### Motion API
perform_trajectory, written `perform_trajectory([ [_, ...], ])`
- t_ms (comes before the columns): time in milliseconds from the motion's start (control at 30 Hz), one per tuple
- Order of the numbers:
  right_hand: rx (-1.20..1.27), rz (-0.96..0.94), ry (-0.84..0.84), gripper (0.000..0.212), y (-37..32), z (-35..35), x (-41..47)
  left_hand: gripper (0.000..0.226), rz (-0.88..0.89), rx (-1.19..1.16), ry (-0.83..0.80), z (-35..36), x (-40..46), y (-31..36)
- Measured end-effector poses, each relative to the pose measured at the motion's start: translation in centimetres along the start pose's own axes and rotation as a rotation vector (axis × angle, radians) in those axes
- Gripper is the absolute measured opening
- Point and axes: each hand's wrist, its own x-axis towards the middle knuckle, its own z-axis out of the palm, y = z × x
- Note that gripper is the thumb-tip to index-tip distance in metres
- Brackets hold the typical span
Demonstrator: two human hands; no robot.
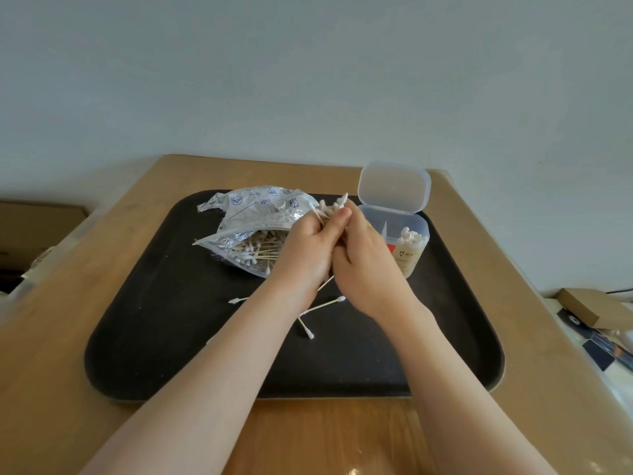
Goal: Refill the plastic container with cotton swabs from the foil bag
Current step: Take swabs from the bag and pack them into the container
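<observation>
One foil bag [253, 214], one plastic container [404, 241], one tray [171, 337], three loose swabs [327, 303].

We see the tray [164, 337] on the counter [68, 320], set toward its far edge. The bag [246, 217] lies on the tray's far left part, swabs [253, 252] inside it. The container [404, 241] stands at the tray's far right corner, lid [394, 185] behind it. Both hands [308, 248] meet between bag and container, holding a bundle [329, 209]. Loose swabs [305, 327] lie on the tray nearer us.
</observation>
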Motion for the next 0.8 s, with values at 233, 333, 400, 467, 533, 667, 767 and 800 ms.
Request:
perform_trajectory([
  [233,-0.064,-0.009,-0.222,0.039,-0.7,-1.4,0.2,0.026,0.083,0.013,0.170,-0.5,0.0,1.1],
  [333,0.007,0.092,-0.014,0.030,-1.2,-2.6,0.1,0.026,0.153,0.028,0.217,-1.1,0.2,1.2],
  [400,0.209,0.168,0.168,0.031,-1.4,-3.1,0.1,0.025,0.172,0.061,0.195,-1.1,0.1,1.0],
  [467,0.431,0.197,0.176,0.032,-1.9,-3.0,0.1,0.026,0.209,0.116,0.113,-0.8,0.0,0.7],
  [533,0.578,0.204,0.096,0.033,-2.2,-2.2,0.0,0.039,0.256,0.231,0.022,-0.3,-0.3,0.5],
  [667,0.586,0.216,0.001,0.036,-1.8,-1.5,0.0,0.029,0.271,0.297,-0.112,0.3,-1.0,0.6],
  [767,0.680,0.300,-0.019,0.043,-2.0,-1.6,0.1,0.035,0.228,0.081,-0.114,0.1,-0.6,0.3],
  [800,0.845,0.354,-0.011,0.046,-2.1,-1.6,0.2,0.036,0.216,-0.035,-0.103,0.0,-0.5,0.3],
])
